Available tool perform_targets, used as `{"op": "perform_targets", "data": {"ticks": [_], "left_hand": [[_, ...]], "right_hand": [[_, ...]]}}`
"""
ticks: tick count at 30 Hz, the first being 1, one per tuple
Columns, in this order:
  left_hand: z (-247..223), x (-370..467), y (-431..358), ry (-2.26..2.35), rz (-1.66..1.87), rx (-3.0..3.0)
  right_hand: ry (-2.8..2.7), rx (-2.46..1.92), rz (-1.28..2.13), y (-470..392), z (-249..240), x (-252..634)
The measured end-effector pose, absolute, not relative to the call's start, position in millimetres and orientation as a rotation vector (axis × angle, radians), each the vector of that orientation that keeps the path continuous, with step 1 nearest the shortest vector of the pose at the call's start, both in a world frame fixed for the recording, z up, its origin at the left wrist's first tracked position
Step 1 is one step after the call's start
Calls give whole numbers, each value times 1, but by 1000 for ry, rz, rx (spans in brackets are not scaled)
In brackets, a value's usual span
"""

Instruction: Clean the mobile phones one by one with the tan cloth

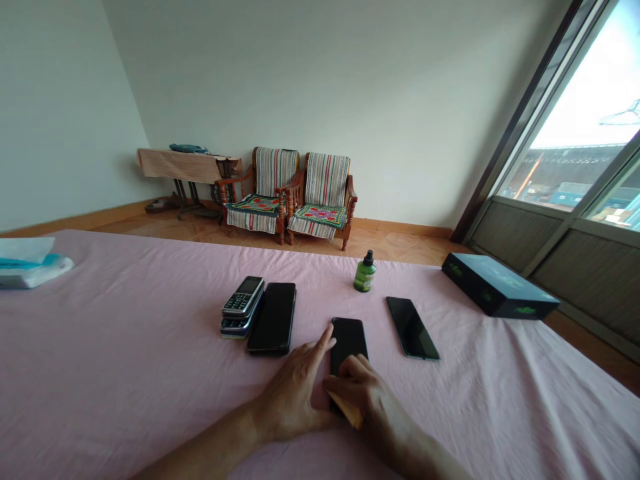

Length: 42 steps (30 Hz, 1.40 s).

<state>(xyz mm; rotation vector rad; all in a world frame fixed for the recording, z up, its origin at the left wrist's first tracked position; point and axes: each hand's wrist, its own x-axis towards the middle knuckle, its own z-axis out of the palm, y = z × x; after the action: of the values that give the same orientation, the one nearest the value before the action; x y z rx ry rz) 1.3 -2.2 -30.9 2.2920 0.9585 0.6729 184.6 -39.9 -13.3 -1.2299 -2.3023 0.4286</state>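
A black smartphone (349, 338) lies flat on the pink cloth, its lower part covered by my hands. My left hand (295, 387) steadies it along the left side, fingertips by its upper edge and thumb by its lower end. Over the lower half of the screen, my right hand (363, 397) is closed on a folded yellow-orange cloth (349, 408), pressed against the phone. Left of my hands are a larger black phone (274, 317) and a silver keypad phone (245, 296) stacked on another phone (237, 325). Another black smartphone (413, 328) rests at the right.
A green spray bottle (365, 273) stands behind the phones. A dark box (500, 283) sits near the right edge of the pink-covered surface (125, 347). At far left lies a white and blue packet (33, 263). Two wooden chairs (320, 193) stand beyond, by the wall.
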Motion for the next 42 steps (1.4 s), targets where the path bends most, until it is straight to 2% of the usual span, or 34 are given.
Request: {"op": "perform_targets", "data": {"ticks": [9,17,35,42], "left_hand": [[-19,2,-1,999,490,2402],[-22,2,-1,976,531,2437],[-15,2,-4,1014,460,2466],[-9,4,-6,1012,434,2468]], "right_hand": [[-2321,-1271,431,-63,-20,231],[-2435,-1129,377,-61,-7,197],[-2288,-1234,508,-68,-19,225],[-2186,-1316,421,-42,-29,236]]}}
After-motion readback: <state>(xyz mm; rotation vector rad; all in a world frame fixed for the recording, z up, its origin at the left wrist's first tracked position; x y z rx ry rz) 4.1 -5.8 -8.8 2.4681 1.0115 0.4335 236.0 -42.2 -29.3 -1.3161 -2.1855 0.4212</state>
